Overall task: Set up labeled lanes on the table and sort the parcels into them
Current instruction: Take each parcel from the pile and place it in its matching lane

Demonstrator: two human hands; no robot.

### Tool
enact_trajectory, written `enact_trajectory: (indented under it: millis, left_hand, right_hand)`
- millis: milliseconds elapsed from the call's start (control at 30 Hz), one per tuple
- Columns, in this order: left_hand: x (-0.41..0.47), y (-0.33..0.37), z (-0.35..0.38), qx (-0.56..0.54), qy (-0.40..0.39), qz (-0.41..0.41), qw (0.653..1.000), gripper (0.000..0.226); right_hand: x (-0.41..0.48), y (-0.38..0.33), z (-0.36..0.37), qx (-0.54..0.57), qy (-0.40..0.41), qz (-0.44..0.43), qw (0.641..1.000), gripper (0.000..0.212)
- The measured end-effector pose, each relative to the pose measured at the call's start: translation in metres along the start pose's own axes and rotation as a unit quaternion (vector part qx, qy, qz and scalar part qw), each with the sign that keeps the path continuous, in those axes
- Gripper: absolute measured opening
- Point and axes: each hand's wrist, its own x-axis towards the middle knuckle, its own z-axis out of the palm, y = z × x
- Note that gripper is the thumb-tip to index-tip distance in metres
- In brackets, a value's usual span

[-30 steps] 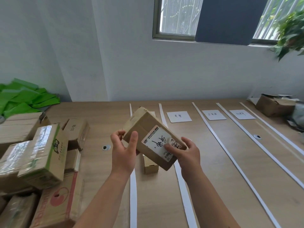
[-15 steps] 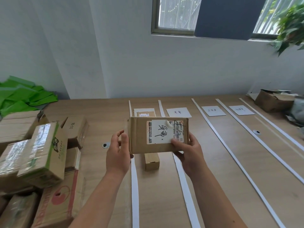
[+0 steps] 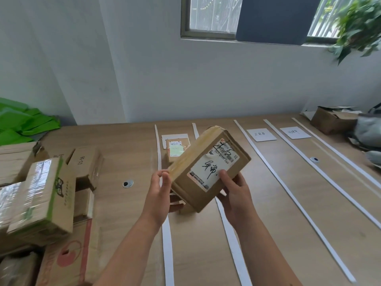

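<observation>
One wooden table [image 3: 268,223] is spread beneath and beyond the fingers. A pile of parcels [image 3: 41,203] is stacked well left of the left fingers; its count cannot be told, as several are hidden. One parcel in it bears a green stripe and a cartoon cat face [image 3: 58,185], and another is marked "DS-58" [image 3: 81,161]. Five white strips [image 3: 296,201] are laid along the table: one passes under the left fingers, one under the right fingers, three lie to their right.

One held parcel [image 3: 208,168] is raised above the table, tilted, between both hands. The left hand [image 3: 158,195] grips its near left corner, thumb on the taped edge. The right hand [image 3: 235,193] grips its near right side, thumb pressed on the white label [image 3: 212,166]. The label carries black handwritten characters and a printed number beginning "507".

One lane parcel [image 3: 175,151] lies beyond the left fingers on a label sheet [image 3: 175,137]. Two further sheets [image 3: 261,134] lie beyond and right of the right fingers; their writing is unreadable.
</observation>
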Motion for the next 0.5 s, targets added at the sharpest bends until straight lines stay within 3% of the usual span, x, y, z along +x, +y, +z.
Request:
enact_trajectory:
  millis: [133, 333, 500]
  left_hand:
    - [0.016, -0.013, 0.020, 0.072, 0.001, -0.040, 0.997, 0.050]
    - [0.045, -0.047, 0.075, 0.156, -0.052, -0.031, 0.986, 0.029]
    - [0.092, -0.087, 0.137, 0.164, -0.080, -0.027, 0.983, 0.030]
  right_hand:
    - [-0.001, 0.015, -0.010, 0.002, 0.024, 0.042, 0.999, 0.032]
    - [0.018, 0.014, -0.060, -0.034, 0.127, 0.045, 0.990, 0.035]
    - [0.069, 0.006, -0.119, -0.078, 0.112, 0.076, 0.988, 0.026]
